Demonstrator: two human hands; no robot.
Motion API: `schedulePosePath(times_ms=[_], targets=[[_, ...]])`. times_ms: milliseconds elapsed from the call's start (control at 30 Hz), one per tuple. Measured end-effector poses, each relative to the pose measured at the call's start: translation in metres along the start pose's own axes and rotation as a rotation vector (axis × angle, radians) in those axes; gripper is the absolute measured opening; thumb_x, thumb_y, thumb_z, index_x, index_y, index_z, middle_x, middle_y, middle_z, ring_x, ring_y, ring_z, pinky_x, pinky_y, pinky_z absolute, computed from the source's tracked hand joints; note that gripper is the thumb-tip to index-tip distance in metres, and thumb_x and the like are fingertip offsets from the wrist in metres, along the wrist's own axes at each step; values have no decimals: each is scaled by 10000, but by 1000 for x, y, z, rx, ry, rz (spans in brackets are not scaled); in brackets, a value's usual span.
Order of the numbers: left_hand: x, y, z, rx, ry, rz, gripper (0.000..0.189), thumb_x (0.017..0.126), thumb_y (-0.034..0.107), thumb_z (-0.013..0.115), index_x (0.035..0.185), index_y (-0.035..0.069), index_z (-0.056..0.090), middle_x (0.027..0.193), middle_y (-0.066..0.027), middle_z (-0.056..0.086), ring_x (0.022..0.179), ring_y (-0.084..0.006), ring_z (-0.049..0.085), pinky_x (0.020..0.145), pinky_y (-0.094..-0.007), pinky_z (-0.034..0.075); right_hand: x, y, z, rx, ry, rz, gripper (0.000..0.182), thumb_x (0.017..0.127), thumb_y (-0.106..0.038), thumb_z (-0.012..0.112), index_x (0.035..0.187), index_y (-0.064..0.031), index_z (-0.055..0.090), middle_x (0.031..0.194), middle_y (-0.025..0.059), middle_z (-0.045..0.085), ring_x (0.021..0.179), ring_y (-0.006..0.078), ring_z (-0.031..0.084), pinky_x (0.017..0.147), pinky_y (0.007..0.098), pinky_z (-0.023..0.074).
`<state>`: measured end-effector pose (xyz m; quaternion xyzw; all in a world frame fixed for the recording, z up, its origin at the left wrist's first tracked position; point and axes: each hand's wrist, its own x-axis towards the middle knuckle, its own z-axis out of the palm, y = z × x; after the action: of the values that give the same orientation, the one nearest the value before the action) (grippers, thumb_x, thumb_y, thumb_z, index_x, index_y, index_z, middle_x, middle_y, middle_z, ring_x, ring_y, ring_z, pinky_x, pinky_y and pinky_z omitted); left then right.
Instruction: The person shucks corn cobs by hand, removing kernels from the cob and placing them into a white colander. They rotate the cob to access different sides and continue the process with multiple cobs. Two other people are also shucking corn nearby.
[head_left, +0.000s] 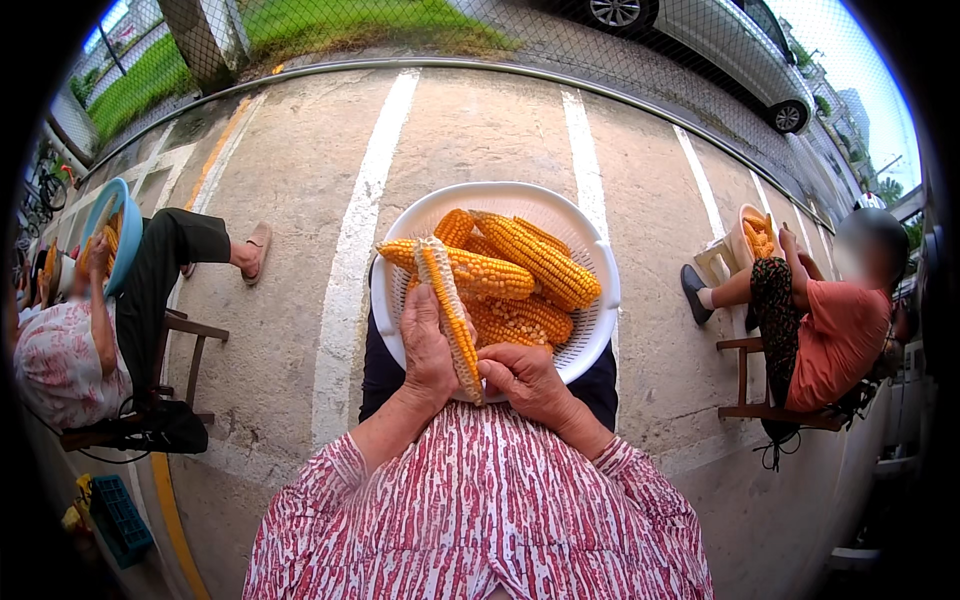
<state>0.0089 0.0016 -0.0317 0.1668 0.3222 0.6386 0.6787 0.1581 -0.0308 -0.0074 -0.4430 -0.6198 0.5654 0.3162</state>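
A partly shelled corn cob (451, 322) is held upright and slightly tilted in my left hand (429, 341), with bare pale strips beside rows of yellow kernels. My right hand (529, 379) is at the lower end of the cob, its thumb and bent fingers close against the kernels; the exact contact is partly hidden. A white plastic colander (606, 289) rests on my lap under both hands. Several whole yellow corn cobs (540, 255) are piled in it, and loose kernels (517, 322) lie among them.
At the left a seated person (75, 352) holds a blue basin (133, 240) of corn. Another seated person (840, 337) at the right has a pale basin of corn (742, 217). A teal plastic crate (120, 521) stands at lower left. Beyond the paving runs a mesh fence (375, 34).
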Motion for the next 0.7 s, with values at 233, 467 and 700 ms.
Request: schedulePosePath(times_ms=[233,467,700], targets=[[0,-1,2,17,45,11,294,1003,391,378,980,110,463,730,-23,501,575,-124,510,507,-274,477,3,1,3,-263,65,-296,132,917,-80,541,943,31,609,789,143,624,642,239,632,577,309,499],[0,-1,0,-3,17,-3,302,997,403,388,1002,110,460,753,-30,499,588,-124,515,508,-272,478,1,-4,4,-123,39,-92,139,937,-93,523,938,21,604,749,87,606,576,146,597,533,263,481],[-1,1,3,29,21,0,307,1004,395,372,1012,103,464,761,-35,509,597,-121,523,533,-265,487,4,11,1,166,250,39,160,938,-134,562,977,18,593,753,29,603,565,60,545,511,200,450]])
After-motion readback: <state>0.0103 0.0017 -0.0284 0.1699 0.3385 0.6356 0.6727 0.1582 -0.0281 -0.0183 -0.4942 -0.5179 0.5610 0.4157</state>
